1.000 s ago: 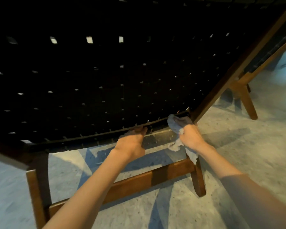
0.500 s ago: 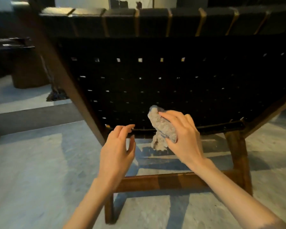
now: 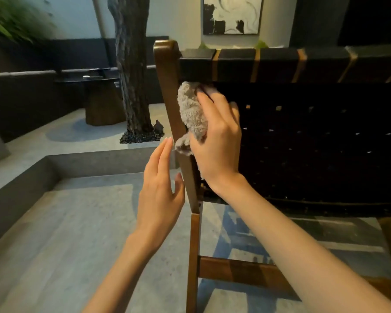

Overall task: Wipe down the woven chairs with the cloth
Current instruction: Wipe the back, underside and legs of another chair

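One fluffy grey-beige cloth (image 3: pixel 191 114) sits bunched at the upper left corner of the black woven chair back (image 3: pixel 314 143), pressed where the webbing meets the brown wooden side post (image 3: pixel 166 86), just under the strap-wrapped top rail (image 3: pixel 280 64). The right hand (image 3: pixel 217 141) grips it: the fingers (image 3: pixel 212 105) curl over the wad with their tips close together against the weave, and a loose tail of fabric hangs out below the palm beside the post. The left hand (image 3: pixel 160 188) hovers just left of the post, holding nothing, palm turned towards the wood; its fingers are straight and pressed together, tips near the cloth's hanging tail, thumb held slightly apart close to the post's edge; whether it touches the wood cannot be told. Below, the post joins a wooden leg (image 3: pixel 193 256), and a brown wooden crossbar (image 3: pixel 235 271) runs rightward from it above the grey stone floor (image 3: pixel 66 233). Farther off to the left stand a rough dark tree trunk (image 3: pixel 133 75) and a round dark side table (image 3: pixel 99 96). A black-and-white abstract painting (image 3: pixel 231 14) hangs on the pale wall behind the chair, and blurred green foliage (image 3: pixel 14 16) fills the top left corner
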`<state>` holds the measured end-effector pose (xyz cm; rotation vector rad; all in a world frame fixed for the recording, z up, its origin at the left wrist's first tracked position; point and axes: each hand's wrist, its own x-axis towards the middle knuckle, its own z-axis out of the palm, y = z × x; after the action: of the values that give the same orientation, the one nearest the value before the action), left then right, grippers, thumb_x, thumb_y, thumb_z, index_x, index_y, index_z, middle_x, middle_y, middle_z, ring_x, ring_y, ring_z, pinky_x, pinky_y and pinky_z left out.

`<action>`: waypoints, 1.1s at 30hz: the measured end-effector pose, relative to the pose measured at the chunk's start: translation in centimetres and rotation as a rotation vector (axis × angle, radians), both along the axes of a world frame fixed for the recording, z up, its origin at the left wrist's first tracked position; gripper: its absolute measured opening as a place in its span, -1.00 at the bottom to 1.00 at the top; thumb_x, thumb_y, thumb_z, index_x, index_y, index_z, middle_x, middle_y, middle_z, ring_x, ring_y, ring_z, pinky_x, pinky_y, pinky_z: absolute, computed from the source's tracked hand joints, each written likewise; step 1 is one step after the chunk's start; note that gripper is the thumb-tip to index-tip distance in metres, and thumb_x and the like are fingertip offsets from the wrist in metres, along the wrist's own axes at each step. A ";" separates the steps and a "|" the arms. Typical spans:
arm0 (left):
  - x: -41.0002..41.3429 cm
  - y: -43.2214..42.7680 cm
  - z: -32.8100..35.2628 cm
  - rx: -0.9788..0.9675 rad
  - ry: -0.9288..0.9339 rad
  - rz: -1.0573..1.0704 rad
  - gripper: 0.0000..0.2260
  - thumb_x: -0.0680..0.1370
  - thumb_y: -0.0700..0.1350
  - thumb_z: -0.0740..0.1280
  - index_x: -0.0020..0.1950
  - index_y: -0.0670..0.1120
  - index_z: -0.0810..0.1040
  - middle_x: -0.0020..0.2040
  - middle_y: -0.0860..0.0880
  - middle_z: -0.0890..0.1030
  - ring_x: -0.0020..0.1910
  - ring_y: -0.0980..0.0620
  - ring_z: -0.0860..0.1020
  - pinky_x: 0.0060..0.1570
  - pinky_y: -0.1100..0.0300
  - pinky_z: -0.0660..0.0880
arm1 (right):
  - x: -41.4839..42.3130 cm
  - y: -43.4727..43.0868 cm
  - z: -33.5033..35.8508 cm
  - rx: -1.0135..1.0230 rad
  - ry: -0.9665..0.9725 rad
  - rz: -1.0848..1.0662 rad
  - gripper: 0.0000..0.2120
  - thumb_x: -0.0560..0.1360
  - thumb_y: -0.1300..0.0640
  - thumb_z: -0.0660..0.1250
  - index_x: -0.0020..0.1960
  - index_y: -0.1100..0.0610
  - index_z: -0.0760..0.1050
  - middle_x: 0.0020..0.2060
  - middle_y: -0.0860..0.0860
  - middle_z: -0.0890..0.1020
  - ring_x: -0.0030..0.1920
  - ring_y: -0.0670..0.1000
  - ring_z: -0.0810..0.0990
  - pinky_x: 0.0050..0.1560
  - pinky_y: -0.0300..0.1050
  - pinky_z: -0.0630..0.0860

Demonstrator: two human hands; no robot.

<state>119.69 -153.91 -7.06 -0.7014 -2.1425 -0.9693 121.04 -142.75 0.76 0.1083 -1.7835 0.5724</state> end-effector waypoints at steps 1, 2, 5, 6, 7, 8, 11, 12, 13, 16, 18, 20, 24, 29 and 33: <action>-0.3 -0.1 0.1 0.003 0.007 -0.013 -0.38 0.56 -0.23 0.26 0.55 0.01 0.07 0.52 0.08 0.15 0.47 0.10 0.19 0.34 0.08 0.37 | -0.4 -0.4 -0.2 0.017 -0.007 -0.020 -0.54 0.41 0.36 0.40 0.30 0.28 0.48 0.27 0.17 0.51 0.28 0.19 0.47 0.40 -0.10 0.22; -0.6 -0.3 0.2 0.003 0.015 -0.023 -0.37 0.56 -0.25 0.25 0.55 0.03 0.05 0.53 0.10 0.13 0.47 0.12 0.18 0.34 0.09 0.36 | -0.8 -0.6 -0.5 0.037 -0.012 -0.040 -0.55 0.41 0.37 0.40 0.29 0.30 0.47 0.27 0.19 0.51 0.29 0.21 0.47 0.39 -0.04 0.25; -1.6 -0.5 0.1 -0.008 0.042 -0.042 -0.32 0.55 -0.29 0.25 0.56 0.06 0.01 0.54 0.15 0.09 0.48 0.15 0.17 0.31 0.16 0.37 | -1.4 -0.8 -1.7 0.083 -0.009 -0.083 -0.47 0.30 0.41 0.48 0.26 0.34 0.48 0.19 0.22 0.57 0.21 0.32 0.51 0.27 0.04 0.39; -1.9 -0.6 0.0 -0.012 0.045 -0.047 -0.31 0.54 -0.30 0.25 0.56 0.08 0.00 0.54 0.17 0.07 0.48 0.17 0.16 0.30 0.20 0.37 | -1.6 -0.8 -2.0 0.099 0.006 -0.094 -0.43 0.24 0.42 0.51 0.24 0.36 0.49 0.12 0.23 0.60 0.15 0.34 0.52 0.19 0.08 0.46; -2.2 -0.6 -0.2 -0.018 0.044 -0.053 -0.29 0.54 -0.32 0.24 0.55 0.10 -0.01 0.53 0.19 0.06 0.47 0.19 0.16 0.29 0.25 0.35 | -1.9 -0.7 -2.2 0.121 0.019 -0.104 -0.42 0.20 0.44 0.52 0.21 0.37 0.50 0.07 0.24 0.61 0.11 0.36 0.54 0.13 0.10 0.51; -2.4 -0.6 -0.4 -0.025 0.039 -0.060 -0.27 0.54 -0.33 0.24 0.55 0.13 -0.04 0.53 0.23 0.04 0.47 0.22 0.15 0.27 0.33 0.33 | -2.1 -0.5 -2.6 0.146 0.023 -0.109 -0.42 0.18 0.45 0.52 0.19 0.37 0.51 0.02 0.24 0.62 0.09 0.36 0.54 0.09 0.10 0.53; -2.7 -0.4 -1.4 -0.012 -0.010 -0.110 -0.23 0.53 -0.36 0.23 0.53 0.19 -0.08 0.48 0.33 0.02 0.45 0.26 0.16 0.21 0.46 0.27 | -2.6 0.6 -5.1 0.205 -0.035 -0.079 -0.48 0.22 0.43 0.51 0.17 0.36 0.51 -0.05 0.23 0.62 0.08 0.34 0.54 0.03 0.08 0.55; -2.8 -0.3 -1.8 -0.001 -0.033 -0.129 -0.23 0.53 -0.37 0.23 0.53 0.19 -0.08 0.48 0.32 0.04 0.46 0.23 0.16 0.24 0.46 0.25 | -2.7 1.1 -6.6 0.213 -0.090 -0.062 -0.50 0.25 0.43 0.50 0.17 0.36 0.51 -0.05 0.23 0.62 0.08 0.35 0.54 -0.01 0.10 0.56; -2.8 -0.1 -2.3 0.010 -0.051 -0.141 -0.23 0.53 -0.38 0.23 0.53 0.18 -0.07 0.48 0.29 0.08 0.48 0.19 0.16 0.30 0.46 0.22 | -2.8 1.6 -8.3 0.216 -0.163 -0.049 -0.52 0.27 0.44 0.48 0.18 0.36 0.51 -0.04 0.23 0.63 0.08 0.37 0.53 -0.07 0.15 0.59; -2.8 0.3 -4.2 0.032 -0.110 -0.146 -0.21 0.51 -0.42 0.23 0.51 0.18 -0.06 0.51 0.16 0.18 0.51 0.11 0.12 0.44 0.26 0.16 | -2.8 3.1 -13.9 0.226 -0.446 -0.047 -0.57 0.32 0.49 0.40 0.18 0.33 0.52 -0.04 0.23 0.63 0.11 0.42 0.52 -0.21 0.26 0.59; -2.7 0.4 -5.5 0.032 -0.158 -0.162 -0.20 0.51 -0.44 0.22 0.50 0.20 -0.06 0.51 0.14 0.20 0.51 0.06 0.14 0.42 0.03 0.27 | -3.0 3.7 -17.1 0.251 -0.702 -0.059 -0.65 0.40 0.45 0.35 0.17 0.28 0.51 0.03 0.21 0.61 0.22 0.37 0.46 -0.06 0.20 0.57; -2.7 0.4 -6.7 0.019 -0.211 -0.185 -0.19 0.50 -0.44 0.21 0.50 0.22 -0.06 0.51 0.17 0.20 0.46 -0.15 0.25 0.24 -0.14 0.42 | -3.4 3.9 -19.5 0.251 -0.899 -0.122 -0.76 0.46 0.41 0.29 0.10 0.24 0.51 0.05 0.20 0.56 0.21 0.29 0.47 -0.07 0.08 0.49; -3.1 0.2 -8.6 -0.034 -0.292 -0.191 -0.15 0.51 -0.43 0.21 0.49 0.30 -0.10 0.50 0.22 0.20 0.20 -0.40 0.32 0.09 -0.12 0.43 | -4.4 3.4 -20.7 0.292 -0.982 -0.227 -0.81 0.34 0.38 0.44 -0.06 0.24 0.59 -0.10 0.17 0.64 0.11 0.22 0.56 -0.22 0.00 0.55; -3.3 0.0 -10.2 -0.062 -0.369 -0.230 -0.09 0.49 -0.45 0.21 0.48 0.35 -0.15 0.48 0.25 0.21 0.12 -0.25 0.37 0.05 0.14 0.44 | -5.0 4.5 -20.7 0.508 -1.014 -0.287 -0.69 0.51 0.26 0.26 0.25 0.15 0.44 0.18 0.11 0.55 0.34 0.19 0.34 -0.04 -0.03 0.50; -2.7 0.1 -11.5 -0.108 -0.435 -0.187 -0.16 0.54 -0.34 0.22 0.46 0.39 -0.17 0.41 0.25 0.29 0.01 0.13 0.55 -0.26 0.44 0.42 | -4.0 5.1 -19.9 0.604 -1.011 -0.335 -0.54 0.50 0.29 0.26 0.38 0.12 0.32 0.32 0.09 0.45 0.35 0.20 0.33 0.03 -0.02 0.51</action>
<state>117.03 -153.83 -18.53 -0.8131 -2.5568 -1.1999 117.07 -137.60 -19.12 -0.0908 -2.8371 -0.2500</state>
